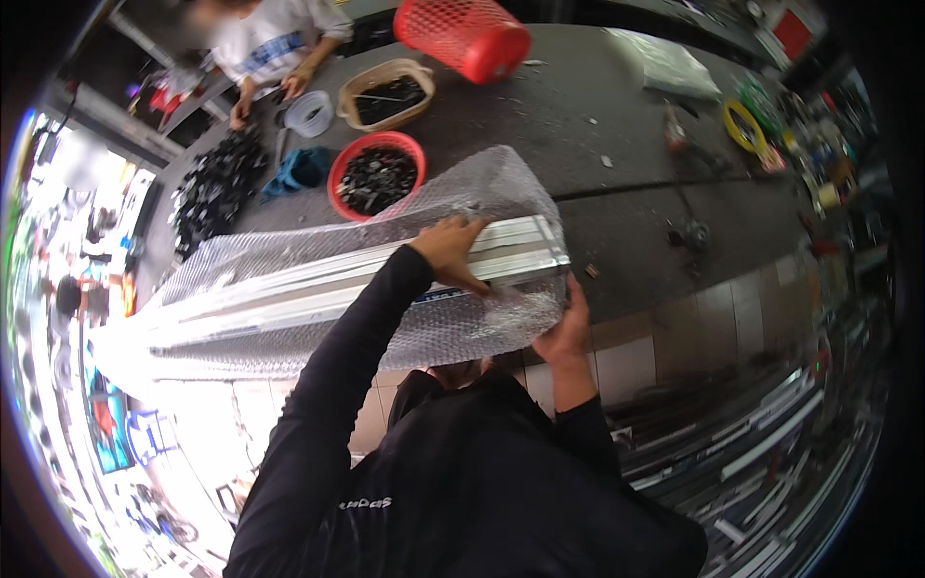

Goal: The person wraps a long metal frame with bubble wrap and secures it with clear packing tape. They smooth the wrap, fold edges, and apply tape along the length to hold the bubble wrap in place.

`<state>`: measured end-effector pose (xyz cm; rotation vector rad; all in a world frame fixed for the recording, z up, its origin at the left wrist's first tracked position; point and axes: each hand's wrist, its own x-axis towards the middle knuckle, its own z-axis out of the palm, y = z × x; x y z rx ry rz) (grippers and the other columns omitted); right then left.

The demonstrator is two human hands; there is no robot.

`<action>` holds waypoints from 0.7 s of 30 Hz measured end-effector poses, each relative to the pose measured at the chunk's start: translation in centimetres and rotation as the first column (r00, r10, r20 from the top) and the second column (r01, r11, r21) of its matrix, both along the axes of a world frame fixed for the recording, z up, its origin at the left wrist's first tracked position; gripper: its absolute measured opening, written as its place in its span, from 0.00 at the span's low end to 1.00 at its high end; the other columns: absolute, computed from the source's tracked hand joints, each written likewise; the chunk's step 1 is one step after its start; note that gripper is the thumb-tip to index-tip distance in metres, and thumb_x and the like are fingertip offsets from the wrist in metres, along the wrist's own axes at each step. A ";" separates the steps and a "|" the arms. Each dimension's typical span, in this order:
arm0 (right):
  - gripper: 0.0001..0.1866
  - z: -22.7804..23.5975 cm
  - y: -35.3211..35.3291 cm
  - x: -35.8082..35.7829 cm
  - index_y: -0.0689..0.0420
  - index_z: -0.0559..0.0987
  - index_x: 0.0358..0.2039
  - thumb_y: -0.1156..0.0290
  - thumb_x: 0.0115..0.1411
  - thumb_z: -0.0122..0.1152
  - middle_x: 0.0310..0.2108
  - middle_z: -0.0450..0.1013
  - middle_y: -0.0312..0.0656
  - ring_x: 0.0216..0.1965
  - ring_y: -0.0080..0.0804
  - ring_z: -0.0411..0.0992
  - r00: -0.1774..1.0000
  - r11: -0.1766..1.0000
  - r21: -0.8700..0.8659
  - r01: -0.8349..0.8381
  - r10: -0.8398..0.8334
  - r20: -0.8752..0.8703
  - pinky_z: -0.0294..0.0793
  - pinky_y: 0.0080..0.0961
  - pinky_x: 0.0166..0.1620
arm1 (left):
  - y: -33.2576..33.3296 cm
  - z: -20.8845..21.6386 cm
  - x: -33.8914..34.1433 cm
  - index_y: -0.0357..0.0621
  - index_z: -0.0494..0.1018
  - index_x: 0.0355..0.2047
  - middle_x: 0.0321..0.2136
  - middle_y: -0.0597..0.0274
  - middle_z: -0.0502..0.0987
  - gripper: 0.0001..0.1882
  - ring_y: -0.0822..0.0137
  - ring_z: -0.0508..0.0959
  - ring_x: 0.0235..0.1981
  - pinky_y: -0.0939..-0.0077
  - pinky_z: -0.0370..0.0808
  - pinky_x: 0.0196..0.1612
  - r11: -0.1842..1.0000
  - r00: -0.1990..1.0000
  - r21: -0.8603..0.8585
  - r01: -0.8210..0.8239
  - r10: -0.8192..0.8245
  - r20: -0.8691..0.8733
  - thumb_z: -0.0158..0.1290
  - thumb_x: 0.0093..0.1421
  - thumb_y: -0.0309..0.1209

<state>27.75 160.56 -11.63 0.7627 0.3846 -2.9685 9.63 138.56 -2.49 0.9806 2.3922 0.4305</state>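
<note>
The person's black shirt [482, 482] lies nearest. The left hand [449, 250] rests on top of long silvery bars [515, 234], fingers and thumb spread apart. The right hand [567, 328] touches the right end of the bubble wrap [511, 178]; its fingers are partly hidden, so I cannot tell whether they grasp it. The bars run leftward along the table's [568, 106] near side, the wrap spreading out on both sides of them. Just beyond sit a red bowl [334, 188] of small pieces, a blue cloth [292, 175] and a black heap [217, 188]. Farther off are a tan basket [387, 121], a clear tub [309, 116] and a co-worker [275, 43].
</note>
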 end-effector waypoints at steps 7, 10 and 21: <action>0.21 -1.8 7.4 0.8 0.55 0.81 0.65 0.70 0.74 0.72 0.52 0.85 0.39 0.53 0.24 0.83 0.996 0.810 0.579 0.092 -0.086 -0.038 0.85 0.23 0.41 | -0.3 -1.0 0.6 0.54 0.63 0.81 0.66 0.39 0.75 0.75 0.36 0.75 0.70 0.32 0.71 0.68 0.996 0.994 0.006 -0.085 0.085 -0.069 0.81 0.36 0.69; 0.26 0.1 10.5 0.6 0.53 0.78 0.68 0.68 0.72 0.75 0.53 0.76 0.33 0.45 0.18 0.75 0.998 0.619 0.786 -0.003 -0.053 0.046 0.78 0.22 0.44 | 0.0 -1.8 0.5 0.55 0.63 0.81 0.67 0.40 0.76 0.74 0.37 0.74 0.71 0.32 0.70 0.69 0.995 0.993 -0.014 -0.103 0.102 -0.063 0.82 0.36 0.68; 0.21 3.1 17.9 -5.7 0.56 0.83 0.67 0.68 0.77 0.68 0.50 0.81 0.35 0.48 0.23 0.79 0.996 0.716 0.692 -0.093 0.069 0.063 0.80 0.26 0.44 | -4.6 2.9 12.9 0.54 0.76 0.71 0.61 0.49 0.76 0.67 0.44 0.75 0.67 0.36 0.71 0.68 0.937 0.922 0.319 -0.147 0.246 -0.299 0.81 0.33 0.73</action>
